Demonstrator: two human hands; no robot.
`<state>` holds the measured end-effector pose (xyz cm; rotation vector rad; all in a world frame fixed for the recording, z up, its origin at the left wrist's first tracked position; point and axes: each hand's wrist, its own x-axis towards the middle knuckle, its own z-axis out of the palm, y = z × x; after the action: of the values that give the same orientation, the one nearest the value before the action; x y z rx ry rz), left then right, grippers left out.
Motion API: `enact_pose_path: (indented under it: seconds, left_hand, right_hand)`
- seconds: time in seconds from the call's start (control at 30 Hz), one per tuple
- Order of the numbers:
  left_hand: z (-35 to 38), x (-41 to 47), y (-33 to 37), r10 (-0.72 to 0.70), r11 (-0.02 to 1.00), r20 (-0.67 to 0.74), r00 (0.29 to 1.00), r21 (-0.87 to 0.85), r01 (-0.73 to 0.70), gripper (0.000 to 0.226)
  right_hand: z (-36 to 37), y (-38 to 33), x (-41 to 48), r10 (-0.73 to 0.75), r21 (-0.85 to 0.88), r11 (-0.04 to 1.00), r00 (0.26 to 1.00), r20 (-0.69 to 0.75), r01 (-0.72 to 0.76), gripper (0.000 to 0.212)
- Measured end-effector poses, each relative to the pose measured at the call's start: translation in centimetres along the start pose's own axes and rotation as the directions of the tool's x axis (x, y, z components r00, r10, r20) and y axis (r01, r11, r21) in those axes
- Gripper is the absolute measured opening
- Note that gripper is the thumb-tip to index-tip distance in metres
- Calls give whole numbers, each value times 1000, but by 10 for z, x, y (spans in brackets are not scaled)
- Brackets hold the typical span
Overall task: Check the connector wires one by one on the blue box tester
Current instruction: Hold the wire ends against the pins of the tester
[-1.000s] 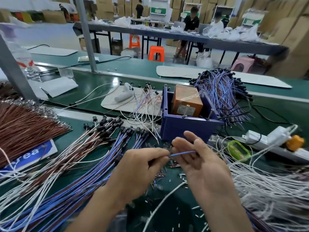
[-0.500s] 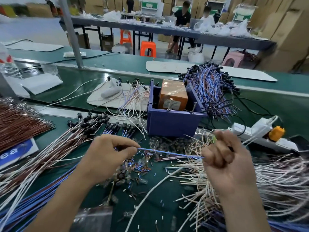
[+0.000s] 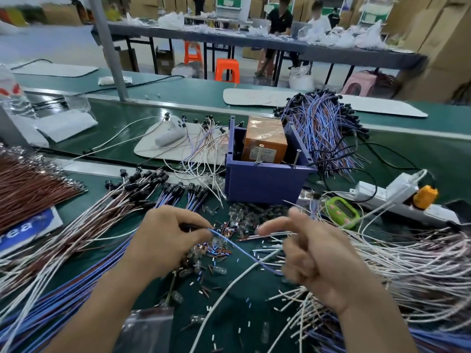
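Left grip (image 3: 178,233) pinches blue wire (image 3: 237,250); right grip (image 3: 313,253) blurred, cannot tell; blue box (image 3: 265,184) behind wire scraps (image 3: 226,226)

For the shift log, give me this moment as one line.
left hand: pinches blue wire end | right hand: curled round its far end, blurred | blue box tester: untouched

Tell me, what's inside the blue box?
An orange block with a white label sits inside the blue box. The walls hide its bottom and anything underneath.
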<state>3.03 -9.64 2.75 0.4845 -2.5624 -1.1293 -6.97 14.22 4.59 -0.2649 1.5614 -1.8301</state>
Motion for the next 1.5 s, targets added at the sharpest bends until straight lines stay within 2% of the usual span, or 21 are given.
enact_pose_path:
  seconds: [0.07,0.1,0.17,0.23,0.33,0.4,0.5,0.63,0.77,0.83,1.0,1.17,1.33,1.47,1.5]
  left_hand:
    - [-2,-1,4,-33,995,65,997,-91,39,16]
    - [-1,-3,7,-5,994,132,991,-109,19,18]
    - [2,-8,15,77,993,231,970,-106,-53,28]
    - [7,-10,18,127,987,207,970,-119,-104,35]
    - [8,-12,20,123,980,109,986,-172,-103,26]
    - [2,-9,20,88,968,93,992,-241,-63,23]
    - [-14,3,12,12,917,68,998,-398,16,23]
    - [-17,5,8,-9,909,115,993,-414,57,18]
    - [-29,8,-9,-196,817,-81,977,-565,117,17]
    - [-34,8,-15,-243,818,-131,961,-560,131,19]
    - [-3,-1,10,-92,900,-65,994,-432,55,28]
    - [20,-5,25,-42,841,51,998,-538,63,24]
    - [28,-3,29,-124,717,30,992,-688,110,5]
    - [31,-5,30,-125,696,26,992,-710,106,6]
    - [32,-5,30,-138,699,14,990,-707,107,12]
  right_hand:
    - [14,10,3,-3,-215,977,999,39,11,35]
    - [23,13,5,-45,-296,954,998,42,55,36]
    - [40,19,10,-159,-465,869,986,59,168,58]
    - [50,25,13,-257,-541,798,962,94,266,60]
    - [57,31,12,-194,-475,844,968,162,249,37]
    - [56,34,14,-179,-489,845,975,128,219,25]
    - [47,32,17,-174,-438,880,983,59,182,23]
    - [46,30,18,-183,-347,923,983,-24,164,21]
    - [38,30,20,-202,-255,955,965,-170,155,28]
    - [34,27,20,-188,-166,974,963,-194,156,30]
    - [42,30,21,-190,-120,978,969,-160,172,30]
    - [45,35,25,-187,-117,978,973,-136,172,27]
    - [50,32,25,-206,-159,969,975,-87,191,30]
    - [53,33,22,-204,-171,967,976,-77,189,34]
    - [55,32,21,-208,-169,967,975,-79,192,34]
